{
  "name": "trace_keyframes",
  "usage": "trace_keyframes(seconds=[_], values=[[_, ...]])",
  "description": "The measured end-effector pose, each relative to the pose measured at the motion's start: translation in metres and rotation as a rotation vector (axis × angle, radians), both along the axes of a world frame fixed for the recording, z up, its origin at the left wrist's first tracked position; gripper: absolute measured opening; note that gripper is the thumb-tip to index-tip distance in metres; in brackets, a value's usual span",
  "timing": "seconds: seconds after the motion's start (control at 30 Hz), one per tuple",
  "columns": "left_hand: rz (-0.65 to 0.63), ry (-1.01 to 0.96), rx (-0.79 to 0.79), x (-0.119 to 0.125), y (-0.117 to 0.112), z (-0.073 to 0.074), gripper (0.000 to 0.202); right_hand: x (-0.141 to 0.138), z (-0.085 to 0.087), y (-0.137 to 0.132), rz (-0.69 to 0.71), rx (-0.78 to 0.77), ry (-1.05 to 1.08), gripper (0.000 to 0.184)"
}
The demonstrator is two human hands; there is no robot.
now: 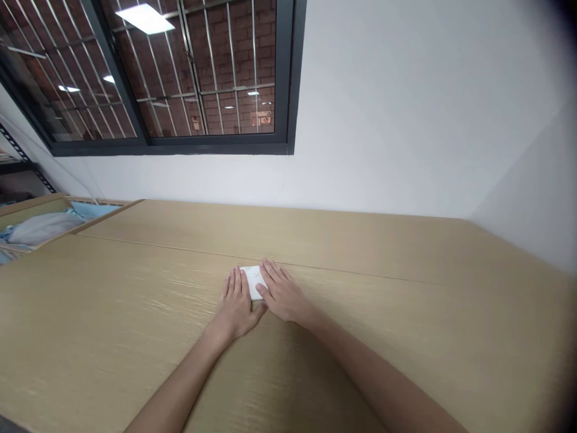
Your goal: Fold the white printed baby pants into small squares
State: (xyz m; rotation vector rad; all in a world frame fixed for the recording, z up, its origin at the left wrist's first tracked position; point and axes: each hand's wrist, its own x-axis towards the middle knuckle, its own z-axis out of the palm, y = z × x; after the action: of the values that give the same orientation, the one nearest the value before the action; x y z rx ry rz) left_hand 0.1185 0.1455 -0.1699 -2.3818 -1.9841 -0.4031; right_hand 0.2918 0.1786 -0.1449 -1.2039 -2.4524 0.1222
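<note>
A small white folded item [253, 280], perhaps cloth or paper, lies flat on the light wooden table [135, 313]. My left hand [237, 305] rests flat beside it on the left, fingers stretched out and touching its edge. My right hand [280, 294] lies flat over its right side, fingers extended forward. Neither hand grips anything.
A seam [360, 273] runs across the table behind my hands. At the far left stands a wooden box [40, 225] holding grey and blue cloth. A white wall and a dark-framed barred window [180, 78] rise behind the table; another wall closes the right side.
</note>
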Motion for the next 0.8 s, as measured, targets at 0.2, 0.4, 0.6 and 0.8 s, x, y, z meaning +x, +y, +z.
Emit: trace_keyframes(seconds=[0.2, 0.4, 0.6, 0.8], values=[[-0.028, 0.017, 0.113, -0.002, -0.007, 0.008, 0.092, 0.003, 0.001, -0.002, 0.011, 0.038, -0.065, 0.070], [-0.130, -0.002, 0.076, -0.007, -0.005, 0.026, 0.072, 0.002, 0.006, -0.005, -0.019, 0.062, -0.113, 0.066], [-0.146, -0.145, 0.007, -0.015, 0.003, 0.024, 0.078, 0.018, 0.025, 0.004, 0.078, -0.156, -0.035, 0.073], [-0.162, -0.226, 0.083, -0.019, 0.011, 0.020, 0.055, 0.037, 0.020, 0.022, 0.203, -0.277, 0.084, 0.079]])
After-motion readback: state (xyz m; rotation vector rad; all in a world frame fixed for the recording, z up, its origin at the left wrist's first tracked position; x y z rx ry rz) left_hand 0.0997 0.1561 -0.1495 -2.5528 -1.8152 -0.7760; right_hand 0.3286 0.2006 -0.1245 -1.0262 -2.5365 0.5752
